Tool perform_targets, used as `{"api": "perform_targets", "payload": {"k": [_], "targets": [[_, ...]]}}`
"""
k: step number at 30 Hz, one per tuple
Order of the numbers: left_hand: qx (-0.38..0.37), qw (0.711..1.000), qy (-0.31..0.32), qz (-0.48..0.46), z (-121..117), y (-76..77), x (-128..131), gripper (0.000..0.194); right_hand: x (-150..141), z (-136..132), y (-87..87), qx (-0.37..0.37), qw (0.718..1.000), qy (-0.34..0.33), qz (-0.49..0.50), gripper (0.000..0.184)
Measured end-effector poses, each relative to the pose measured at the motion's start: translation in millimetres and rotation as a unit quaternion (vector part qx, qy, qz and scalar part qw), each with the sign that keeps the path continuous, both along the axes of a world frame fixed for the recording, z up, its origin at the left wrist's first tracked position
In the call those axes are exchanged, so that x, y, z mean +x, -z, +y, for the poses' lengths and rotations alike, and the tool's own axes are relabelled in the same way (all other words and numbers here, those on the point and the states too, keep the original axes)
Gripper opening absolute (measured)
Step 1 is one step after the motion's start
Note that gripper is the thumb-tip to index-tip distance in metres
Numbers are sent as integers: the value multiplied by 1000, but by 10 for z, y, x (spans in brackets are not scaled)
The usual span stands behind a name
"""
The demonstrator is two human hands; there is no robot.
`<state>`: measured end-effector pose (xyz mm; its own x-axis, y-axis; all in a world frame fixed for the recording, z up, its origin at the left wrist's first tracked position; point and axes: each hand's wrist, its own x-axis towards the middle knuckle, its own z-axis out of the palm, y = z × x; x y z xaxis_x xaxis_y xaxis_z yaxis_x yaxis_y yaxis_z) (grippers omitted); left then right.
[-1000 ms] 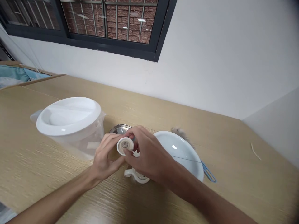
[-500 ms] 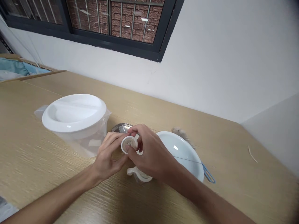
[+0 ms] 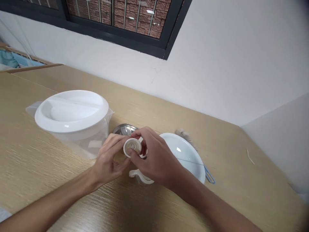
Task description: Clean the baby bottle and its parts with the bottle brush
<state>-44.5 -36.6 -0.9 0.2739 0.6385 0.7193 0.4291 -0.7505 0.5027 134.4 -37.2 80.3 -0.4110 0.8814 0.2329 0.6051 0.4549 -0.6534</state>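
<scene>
A small round white cap-like part [image 3: 132,147] is held between my hands, its hollow side with a raised centre facing me. My left hand [image 3: 105,161] grips its left rim with fingers above and thumb below. My right hand [image 3: 156,159] closes around the other side, thumb on the near edge and fingers partly hidden behind. Just below, a white piece with a curved handle [image 3: 141,177] lies on the table, partly covered by my right hand. Behind my fingers a shiny metal round dish or lid [image 3: 124,129] shows in part.
A clear plastic pitcher [image 3: 94,141] with a white lid [image 3: 72,111] stands at left. Right of my hands is a white bowl [image 3: 180,145], a thin wire with a blue loop handle [image 3: 209,175] across it. Grey bristles [image 3: 185,137] lie behind. A pale strip [image 3: 250,157] lies farther right.
The view has shifted slightly, so everything sits a little further left and up. The cap-like part is turned slightly, and a small white tab now shows at its upper right.
</scene>
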Motion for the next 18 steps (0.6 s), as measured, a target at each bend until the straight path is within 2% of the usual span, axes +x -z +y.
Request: {"api": "perform_targets", "payload": {"k": [8, 12, 18], "targets": [[3, 1000, 8, -3, 10, 7, -4, 42, 14, -12, -8, 4, 1000, -1, -17, 19], [1, 1000, 13, -12, 0, -37, 10, 38, 43, -16, -31, -40, 999, 10, 8, 24], [7, 1000, 8, -17, -29, -70, 25, 38, 26, 6, -24, -102, 993, 44, 43, 22]]}}
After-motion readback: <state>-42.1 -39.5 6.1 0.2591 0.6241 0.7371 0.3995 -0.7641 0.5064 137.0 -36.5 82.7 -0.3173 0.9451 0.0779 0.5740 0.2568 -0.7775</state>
